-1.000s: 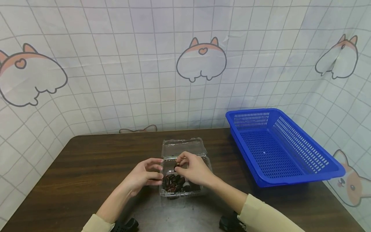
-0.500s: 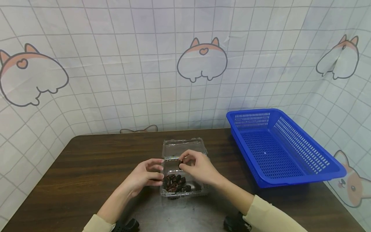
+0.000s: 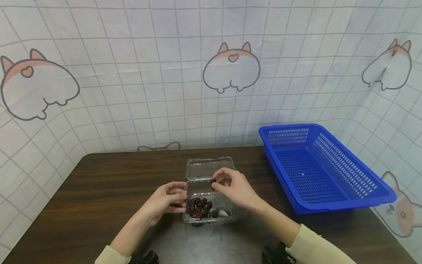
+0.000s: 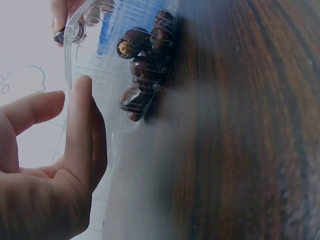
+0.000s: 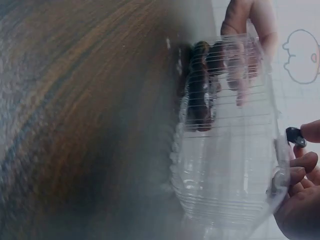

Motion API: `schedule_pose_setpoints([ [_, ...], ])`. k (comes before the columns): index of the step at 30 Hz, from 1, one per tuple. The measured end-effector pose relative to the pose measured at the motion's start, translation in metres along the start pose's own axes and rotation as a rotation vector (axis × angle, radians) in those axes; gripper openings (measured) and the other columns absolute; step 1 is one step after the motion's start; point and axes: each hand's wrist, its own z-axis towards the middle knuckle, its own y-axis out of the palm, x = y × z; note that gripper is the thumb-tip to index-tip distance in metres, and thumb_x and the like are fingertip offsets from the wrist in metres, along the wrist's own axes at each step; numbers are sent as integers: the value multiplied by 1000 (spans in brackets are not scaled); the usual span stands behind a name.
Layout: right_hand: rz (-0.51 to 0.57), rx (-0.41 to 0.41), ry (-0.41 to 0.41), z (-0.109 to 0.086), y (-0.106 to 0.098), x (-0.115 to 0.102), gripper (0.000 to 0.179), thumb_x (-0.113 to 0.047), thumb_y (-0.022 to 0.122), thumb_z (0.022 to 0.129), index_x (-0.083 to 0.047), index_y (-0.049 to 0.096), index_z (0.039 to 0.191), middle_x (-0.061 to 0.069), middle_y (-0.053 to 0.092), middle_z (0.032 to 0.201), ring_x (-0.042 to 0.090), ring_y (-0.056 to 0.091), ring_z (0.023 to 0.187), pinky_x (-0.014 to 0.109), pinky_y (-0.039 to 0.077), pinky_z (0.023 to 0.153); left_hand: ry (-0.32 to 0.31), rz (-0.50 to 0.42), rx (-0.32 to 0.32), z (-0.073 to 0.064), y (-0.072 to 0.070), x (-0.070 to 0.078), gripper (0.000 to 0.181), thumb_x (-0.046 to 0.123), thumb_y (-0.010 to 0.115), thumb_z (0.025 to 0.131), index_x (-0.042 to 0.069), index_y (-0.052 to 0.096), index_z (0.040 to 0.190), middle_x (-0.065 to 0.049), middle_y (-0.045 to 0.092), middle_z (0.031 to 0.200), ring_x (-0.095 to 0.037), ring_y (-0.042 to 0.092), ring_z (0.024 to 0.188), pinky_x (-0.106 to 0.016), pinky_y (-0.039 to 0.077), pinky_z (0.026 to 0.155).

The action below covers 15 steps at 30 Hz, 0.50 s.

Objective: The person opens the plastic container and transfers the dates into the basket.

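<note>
The right-hand grip (image 3: 239,189), near the middle of the frame, pinches one small dark brown fruit (image 3: 213,182) between thumb and fingers. In the head view, that fruit shows in front of the back part of a clear plastic box (image 3: 211,221), and in the right wrist view it is at the right side, just past the box's rim. The left-hand grip (image 3: 163,201) is not squeezing anything; its fingers reach out and rest on the left side of the box. The box sits low in the middle of the frame. Inside, a pile of shiny brown fruits (image 3: 199,208) is bunched up at the lower left. The box's clear lid (image 3: 209,167) is flipped back, away from the person. The box is on a dark brown wooden tabletop (image 3: 115,183). Over to the right stands a big blue basket (image 3: 343,203) with lots of little holes. Cream sleeves (image 3: 318,244) come in from the bottom. Behind everything hangs a white cloth (image 3: 145,73) with gray squares and funny dog pictures.
</note>
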Motion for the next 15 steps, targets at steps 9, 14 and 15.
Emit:
schedule_pose_setpoints([
  [9, 30, -20, 15, -8, -13, -13, 21, -20, 71, 98, -7, 69, 115, 4, 70, 101, 19, 65, 75, 37, 51, 70, 21, -12, -27, -5, 5, 0, 61, 1, 66, 97, -10, 36, 149, -12, 60, 108, -21, 63, 85, -38, 63, 75],
  [14, 16, -32, 22, -11, -21, -19, 20, -20, 71, 98, -8, 69, 115, 4, 71, 102, 22, 65, 77, 38, 52, 70, 24, -12, -25, -4, 3, 0, 60, 0, 67, 96, -10, 37, 148, -17, 59, 111, -22, 64, 86, -37, 63, 76],
  [15, 12, -35, 25, -11, -23, -19, 20, -20, 70, 98, -8, 69, 115, 4, 71, 102, 22, 66, 77, 38, 53, 70, 24, -12, -25, -4, 3, 0, 60, -1, 67, 96, -10, 38, 148, -17, 59, 111, -22, 64, 86, -37, 63, 76],
])
